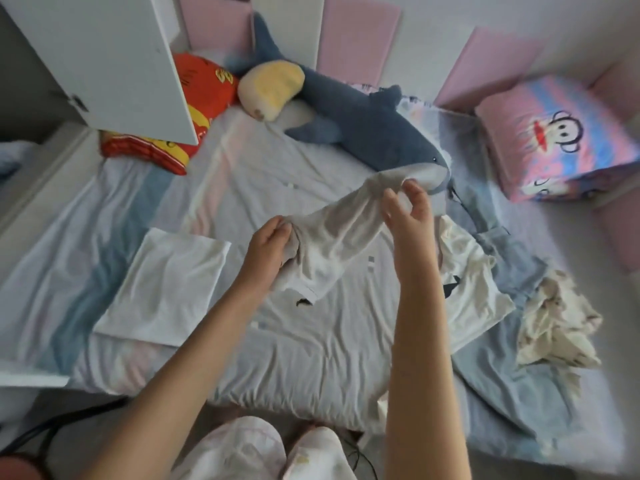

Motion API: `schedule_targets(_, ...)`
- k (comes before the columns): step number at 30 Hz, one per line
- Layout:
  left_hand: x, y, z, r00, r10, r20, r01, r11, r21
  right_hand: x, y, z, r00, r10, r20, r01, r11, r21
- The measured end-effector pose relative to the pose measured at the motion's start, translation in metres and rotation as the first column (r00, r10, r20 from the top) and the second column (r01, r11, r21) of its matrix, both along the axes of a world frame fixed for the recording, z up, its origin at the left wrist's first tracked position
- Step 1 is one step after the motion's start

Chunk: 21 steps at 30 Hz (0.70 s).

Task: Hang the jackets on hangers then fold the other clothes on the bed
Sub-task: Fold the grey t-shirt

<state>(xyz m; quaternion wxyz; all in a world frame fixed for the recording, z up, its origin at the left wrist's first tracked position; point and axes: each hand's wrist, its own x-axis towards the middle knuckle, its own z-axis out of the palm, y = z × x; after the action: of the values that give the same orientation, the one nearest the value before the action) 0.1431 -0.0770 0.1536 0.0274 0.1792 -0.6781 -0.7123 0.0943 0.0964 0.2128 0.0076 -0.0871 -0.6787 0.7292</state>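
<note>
Stretching a pale grey garment [332, 244] in mid-frame above the bed [242, 168], the left hand [268, 242] bunches one end while the right hand [408, 202] pinches the other, likely to straighten it for folding. A folded white shirt [166, 282] lies lower left; unfolded clothes [554, 323] wait at right.

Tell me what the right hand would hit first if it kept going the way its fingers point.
Probably the shark's snout. The right hand pinches the far end of the grey garment, fingers aimed up-frame, away from the person, and the plush's pale nose lies just past them. How high the hand is above it is unclear.
</note>
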Motion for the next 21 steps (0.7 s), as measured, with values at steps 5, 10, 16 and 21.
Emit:
schedule_targets(5, -0.021, 0.012, 0.053, 1.000, -0.026, -0.014, 0.027, 0.988, 0.153, 0.020, -0.015, 0.000, 0.903, 0.394, 0.172, -0.426, 0.874, 0.235)
schedule_targets(10, -0.035, 0.024, 0.098, 0.999, -0.022, -0.029, 0.024, 0.995, 0.100, 0.029, -0.039, 0.005, 0.852, 0.493, 0.174, -0.520, 0.761, 0.388)
schedule_targets(16, -0.044, 0.015, 0.122, 0.985, -0.095, -0.143, 0.122, 0.973, 0.195, 0.018, -0.033, 0.010, 0.904, 0.414, 0.109, -0.394, 0.705, 0.589)
schedule_targets(21, -0.054, 0.010, 0.122, 0.980, -0.171, -0.107, 0.131, 0.942, -0.308, 0.021, -0.036, 0.032, 0.907, 0.409, -0.097, -0.356, 0.870, 0.341)
